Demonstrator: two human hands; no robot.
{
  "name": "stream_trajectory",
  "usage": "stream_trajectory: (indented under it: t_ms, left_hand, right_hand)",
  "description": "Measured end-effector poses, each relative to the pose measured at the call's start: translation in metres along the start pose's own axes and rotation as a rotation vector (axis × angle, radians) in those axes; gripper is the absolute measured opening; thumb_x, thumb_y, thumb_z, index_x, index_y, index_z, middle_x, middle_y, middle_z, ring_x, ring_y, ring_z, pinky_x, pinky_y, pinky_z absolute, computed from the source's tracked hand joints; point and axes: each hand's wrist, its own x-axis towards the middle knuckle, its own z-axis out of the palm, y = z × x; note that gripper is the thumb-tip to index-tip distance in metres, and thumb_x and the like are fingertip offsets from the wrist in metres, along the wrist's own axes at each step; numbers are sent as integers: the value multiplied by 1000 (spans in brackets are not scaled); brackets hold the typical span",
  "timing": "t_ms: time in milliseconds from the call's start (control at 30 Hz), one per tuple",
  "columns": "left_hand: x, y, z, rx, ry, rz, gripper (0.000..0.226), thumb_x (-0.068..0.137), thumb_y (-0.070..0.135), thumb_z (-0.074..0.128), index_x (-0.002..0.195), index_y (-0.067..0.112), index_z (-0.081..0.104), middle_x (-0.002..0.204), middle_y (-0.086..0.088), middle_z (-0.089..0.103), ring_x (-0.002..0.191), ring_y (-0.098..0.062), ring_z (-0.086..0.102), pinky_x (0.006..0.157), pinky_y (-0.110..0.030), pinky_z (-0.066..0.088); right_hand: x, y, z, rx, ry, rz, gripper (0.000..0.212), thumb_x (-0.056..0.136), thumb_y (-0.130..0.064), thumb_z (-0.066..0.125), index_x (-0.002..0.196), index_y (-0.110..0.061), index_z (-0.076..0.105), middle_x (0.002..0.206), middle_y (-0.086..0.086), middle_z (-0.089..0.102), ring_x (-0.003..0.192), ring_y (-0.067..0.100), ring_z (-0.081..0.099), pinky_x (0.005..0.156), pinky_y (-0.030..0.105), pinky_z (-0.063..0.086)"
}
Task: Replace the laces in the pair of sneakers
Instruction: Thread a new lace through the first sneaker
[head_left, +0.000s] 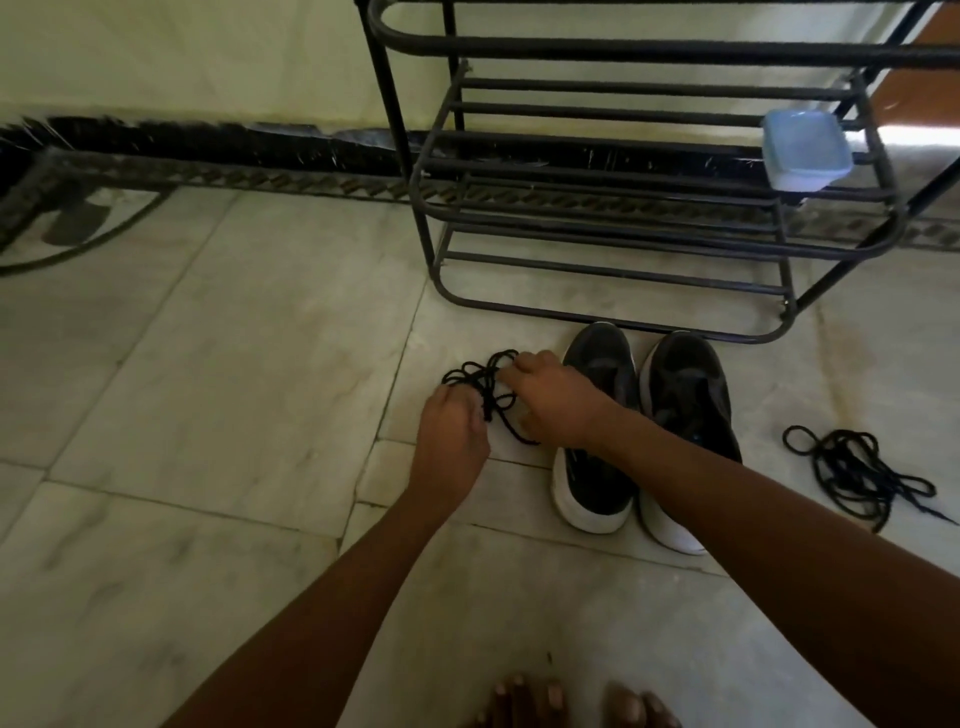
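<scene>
Two black sneakers with white soles stand side by side on the floor, the left sneaker (597, 395) and the right sneaker (685, 395), heels toward me. To their left lies a tangled bundle of black laces (485, 387). My left hand (452, 431) grips the bundle's near side with curled fingers. My right hand (550, 400) reaches across the left sneaker and pinches the bundle's far side. A second tangle of black laces (852, 467) lies on the floor to the right of the sneakers.
A black metal shoe rack (649, 208) stands just behind the sneakers, with a pale blue plastic box (805, 150) on its right side. A dark skirting runs along the wall. My bare toes (566, 701) show at the bottom edge. Marble floor tiles spread to the left.
</scene>
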Motion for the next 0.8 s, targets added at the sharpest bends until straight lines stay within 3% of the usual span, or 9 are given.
stream_trajectory:
  t_ms: [67, 200, 300, 367, 467, 533, 600, 700, 800]
  left_hand:
    - [-3, 16, -14, -105, 202, 57, 13, 95, -1, 55, 101, 4, 66, 97, -6, 59, 85, -20, 59, 75, -22, 45]
    - [-1, 8, -42, -9, 357, 149, 16, 97, 0, 58, 110, 0, 67, 106, -11, 58, 91, -15, 56, 79, -16, 46]
    - [-1, -43, -55, 230, 142, 19, 18, 93, -1, 58, 107, -1, 69, 103, -17, 57, 94, -31, 58, 77, -33, 51]
    - [-4, -67, -62, 319, -86, -175, 18, 94, 5, 57, 108, 4, 68, 105, -15, 55, 99, -35, 59, 77, -44, 51]
    - [-11, -69, -70, 546, -433, -384, 17, 95, 17, 55, 111, 15, 60, 116, -8, 52, 115, -29, 56, 91, -43, 51]
    - [-9, -65, -72, 547, -517, -460, 22, 93, 20, 59, 115, 16, 56, 122, -8, 53, 121, -27, 53, 96, -40, 48]
    - [-1, -58, -71, 351, -431, -444, 37, 86, 20, 69, 121, 19, 57, 125, -7, 54, 123, -28, 52, 97, -39, 48]
    - [18, -22, -77, -416, -254, -363, 65, 75, 3, 83, 131, 24, 57, 127, 3, 66, 124, -18, 58, 98, -34, 49]
    - [32, 20, -87, -780, -332, -283, 68, 83, 7, 81, 139, 26, 48, 117, 3, 75, 122, -9, 63, 103, -29, 47]
  right_hand:
    - [2, -1, -1, 175, 25, -33, 57, 85, -21, 67, 139, -20, 50, 136, 7, 49, 122, 31, 45, 96, 48, 48]
    - [-4, -5, -20, 660, 164, -69, 8, 95, -3, 59, 97, -9, 65, 92, 5, 72, 91, 18, 68, 88, 44, 56]
    - [-8, -3, -43, 911, 303, -37, 6, 98, -7, 60, 100, -11, 62, 76, 7, 72, 72, 15, 72, 75, 31, 61]
    - [-4, 1, -55, 925, 394, -59, 9, 94, -13, 67, 103, -15, 63, 72, 7, 69, 67, 21, 69, 69, 35, 59]
    - [3, 6, -67, 920, 416, -104, 11, 91, -15, 71, 101, -17, 66, 81, 9, 66, 73, 27, 66, 72, 43, 57]
    - [5, 6, -73, 932, 379, -133, 12, 92, -8, 69, 102, -12, 66, 89, 13, 65, 76, 24, 66, 72, 40, 59]
    - [7, 3, -77, 917, 311, -170, 14, 92, -1, 68, 103, -7, 65, 93, 14, 64, 78, 26, 69, 73, 40, 61]
    - [10, -4, -83, 870, 270, -231, 14, 91, 2, 68, 102, -6, 63, 93, 14, 64, 75, 28, 70, 71, 41, 61]
    - [10, -9, -92, 846, 328, -262, 15, 89, -2, 71, 100, -7, 62, 90, 13, 65, 76, 27, 68, 70, 42, 60]
